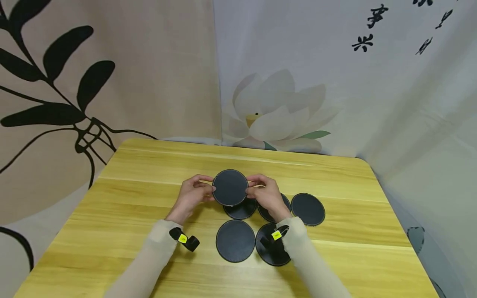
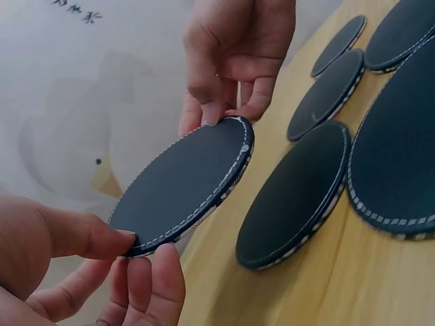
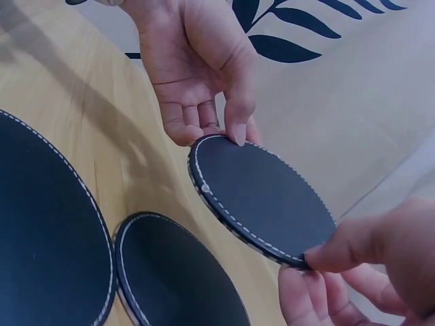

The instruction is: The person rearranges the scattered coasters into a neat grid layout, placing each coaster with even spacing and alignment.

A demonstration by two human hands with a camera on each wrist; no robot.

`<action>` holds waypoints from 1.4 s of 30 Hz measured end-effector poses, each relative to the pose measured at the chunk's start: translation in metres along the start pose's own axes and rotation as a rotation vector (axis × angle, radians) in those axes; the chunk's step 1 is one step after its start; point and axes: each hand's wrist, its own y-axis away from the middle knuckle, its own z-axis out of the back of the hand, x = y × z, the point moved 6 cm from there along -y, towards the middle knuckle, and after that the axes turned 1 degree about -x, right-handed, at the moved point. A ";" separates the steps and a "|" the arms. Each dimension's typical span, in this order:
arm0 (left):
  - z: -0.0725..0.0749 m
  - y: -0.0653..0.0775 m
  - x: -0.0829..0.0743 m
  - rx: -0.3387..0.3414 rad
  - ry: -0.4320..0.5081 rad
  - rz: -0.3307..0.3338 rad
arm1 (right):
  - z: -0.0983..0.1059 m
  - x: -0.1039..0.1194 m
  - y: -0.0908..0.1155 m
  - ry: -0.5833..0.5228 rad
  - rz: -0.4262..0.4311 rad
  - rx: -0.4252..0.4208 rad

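Note:
A round black coaster (image 1: 230, 187) with white edge stitching is held up above the table between both hands. My left hand (image 1: 192, 194) pinches its left edge, thumb on top and fingers beneath. At the opposite edge, my right hand (image 1: 266, 195) pinches it in the same way. The left wrist view shows the held coaster (image 2: 187, 183) tilted, with both thumbs on its upper face. Below it on the table lies another black coaster (image 1: 241, 209), partly hidden by the held one. Under the right hand and wrist a further coaster (image 1: 285, 203) is partly covered.
More black coasters lie flat on the wooden table (image 1: 156, 174): one at front centre (image 1: 235, 241), one beside it (image 1: 272, 248) partly under the right sleeve, and one at the right (image 1: 308, 209). A printed curtain (image 1: 167, 74) hangs behind the table's far edge.

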 end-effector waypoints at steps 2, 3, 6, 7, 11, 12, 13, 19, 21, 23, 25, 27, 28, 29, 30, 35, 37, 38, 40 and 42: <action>-0.006 0.000 0.001 0.007 0.007 0.001 | 0.006 -0.001 0.002 0.004 -0.007 -0.004; -0.009 0.000 0.002 0.010 0.010 0.000 | 0.009 -0.002 0.004 0.005 -0.010 -0.004; -0.016 0.001 0.003 0.019 0.015 0.001 | 0.016 -0.004 0.007 0.006 -0.018 -0.010; -0.019 0.001 0.003 0.023 0.017 0.000 | 0.018 -0.004 0.008 0.008 -0.019 -0.012; -0.026 0.003 0.004 0.030 0.015 0.000 | 0.025 -0.006 0.013 0.000 -0.027 -0.015; -0.027 0.004 0.004 0.027 0.016 0.002 | 0.026 -0.007 0.014 -0.002 -0.029 -0.013; -0.029 0.005 0.005 0.023 0.015 0.004 | 0.027 -0.007 0.015 -0.001 -0.033 -0.010; -0.042 0.008 0.007 0.031 0.018 0.010 | 0.039 -0.012 0.024 0.007 -0.043 -0.012; -0.049 0.009 0.007 0.047 0.020 0.001 | 0.046 -0.014 0.028 0.011 -0.042 -0.020; -0.056 0.010 0.008 0.057 0.023 -0.006 | 0.052 -0.016 0.032 0.016 -0.049 -0.020; -0.063 0.012 0.008 0.066 0.021 -0.017 | 0.059 -0.018 0.036 0.020 -0.057 -0.019; -0.069 0.013 0.009 0.074 0.015 -0.020 | 0.066 -0.021 0.041 0.024 -0.070 -0.018; -0.073 0.014 0.010 0.079 0.016 -0.017 | 0.069 -0.022 0.043 0.028 -0.073 -0.019; -0.076 0.015 0.011 0.083 0.012 -0.017 | 0.072 -0.023 0.045 0.031 -0.074 -0.021; -0.080 0.016 0.011 0.089 0.009 -0.019 | 0.075 -0.025 0.048 0.032 -0.076 -0.025; -0.097 0.020 0.013 0.126 -0.004 -0.019 | 0.090 -0.031 0.058 0.040 -0.079 -0.050; -0.103 0.022 0.013 0.140 -0.009 -0.016 | 0.095 -0.035 0.062 0.032 -0.081 -0.061; -0.106 0.022 0.014 0.145 -0.010 -0.017 | 0.097 -0.036 0.063 0.028 -0.083 -0.064; -0.111 0.023 0.015 0.153 -0.013 -0.016 | 0.100 -0.039 0.067 0.021 -0.086 -0.070; -0.116 0.024 0.017 0.161 -0.016 -0.018 | 0.104 -0.041 0.071 0.021 -0.083 -0.076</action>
